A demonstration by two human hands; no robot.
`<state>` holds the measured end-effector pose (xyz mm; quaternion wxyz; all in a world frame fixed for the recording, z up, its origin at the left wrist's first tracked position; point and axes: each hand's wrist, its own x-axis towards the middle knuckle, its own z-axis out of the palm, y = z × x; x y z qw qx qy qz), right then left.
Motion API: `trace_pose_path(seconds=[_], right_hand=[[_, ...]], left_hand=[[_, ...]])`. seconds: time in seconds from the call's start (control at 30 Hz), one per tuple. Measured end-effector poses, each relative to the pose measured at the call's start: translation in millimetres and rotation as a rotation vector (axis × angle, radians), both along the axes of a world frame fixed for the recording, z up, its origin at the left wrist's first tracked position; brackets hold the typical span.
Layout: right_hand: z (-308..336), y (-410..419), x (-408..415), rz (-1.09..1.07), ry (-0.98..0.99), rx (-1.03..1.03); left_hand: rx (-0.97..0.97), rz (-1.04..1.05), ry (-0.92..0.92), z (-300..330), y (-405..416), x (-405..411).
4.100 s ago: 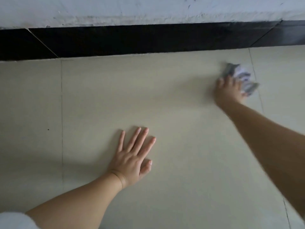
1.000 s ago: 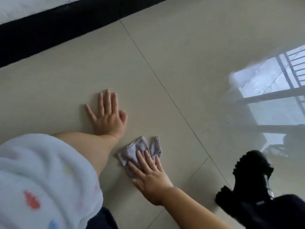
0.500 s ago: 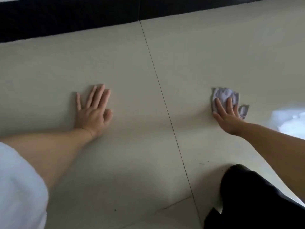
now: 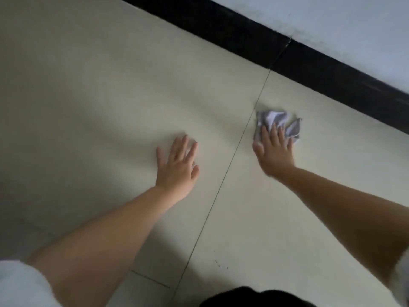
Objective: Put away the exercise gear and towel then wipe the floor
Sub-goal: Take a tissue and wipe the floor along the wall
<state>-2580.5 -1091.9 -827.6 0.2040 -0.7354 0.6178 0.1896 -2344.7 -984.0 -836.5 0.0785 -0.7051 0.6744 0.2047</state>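
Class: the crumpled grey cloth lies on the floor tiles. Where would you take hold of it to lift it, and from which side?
Grip the bunched, raised folds in the middle of the crumpled grey cloth, coming from above. It lies loosely heaped on the pale tiled floor, so no edge offers purchase. The right hand already presses it with straight fingers; curling them would probably gather it.

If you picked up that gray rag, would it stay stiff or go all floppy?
Probably floppy: the gray rag lies crumpled in soft folds under the right hand. It likely weighs little, being thin. It should slide easily on the smooth floor.
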Motion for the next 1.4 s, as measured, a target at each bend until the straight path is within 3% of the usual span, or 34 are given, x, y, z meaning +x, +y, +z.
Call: trace_pose_path(seconds=[0.13,0.2,0.33,0.4,0.53,0.6,0.67,0.87,0.93,1.03,1.17,1.27,1.33,1.4], right_hand=[[-17.0,169.1,23.9,0.313,-0.172,-0.162],[-19.6,239.4,32.6,0.438,-0.246,-0.127],[-15.3,255.7,16.0,0.425,-0.263,-0.167],[-15.3,240.0,-22.2,0.148,-0.162,-0.211],[-2.6,213.8,-104.9,-0.852,-0.093,-0.189],[4.4,197.2,-104.3,-1.143,-0.082,-0.174],[5.0,191.0,-69.3,-1.1,-0.047,-0.13],[-5.8,253.2,65.6,-0.085,-0.241,-0.171],[-6.6,253.7,45.2,0.037,-0.253,-0.085],[-9.8,264.9,-35.1,-0.162,-0.151,-0.131],[1.8,281.0,-173.8,-0.895,-0.009,-0.196],[7.9,260.0,-195.6,-1.26,0.074,-0.106],[5.6,248.8,-153.3,-1.206,0.079,-0.084],[-2.9,249.1,-81.8,-0.926,0.015,-0.062]], left_hand=[[-0.037,0.1,0.01,-13.5,31.5,-23.0],[-0.068,0.129,0.014,-13.0,34.7,-26.5],[0.022,0.117,-0.032,-5.3,31.0,-25.3],[0.086,0.063,-0.066,4.4,24.6,-23.6],[0.125,-0.226,-0.082,12.9,22.6,-33.3],[0.136,-0.245,-0.064,11.3,24.2,-43.6],[0.149,-0.182,-0.047,9.8,25.1,-53.4],[0.18,-0.149,-0.042,11.3,20.1,-51.4],[0.217,-0.141,-0.017,15.6,16.2,-49.0],[0.241,-0.148,-0.022,17.7,16.2,-46.2],[0.204,-0.148,-0.064,13.8,21.8,-52.5],[0.183,-0.094,-0.081,10.7,27.2,-64.0],[0.168,-0.057,-0.086,8.7,29.9,-70.9],[0.163,-0.027,-0.071,7.7,30.1,-73.1]])
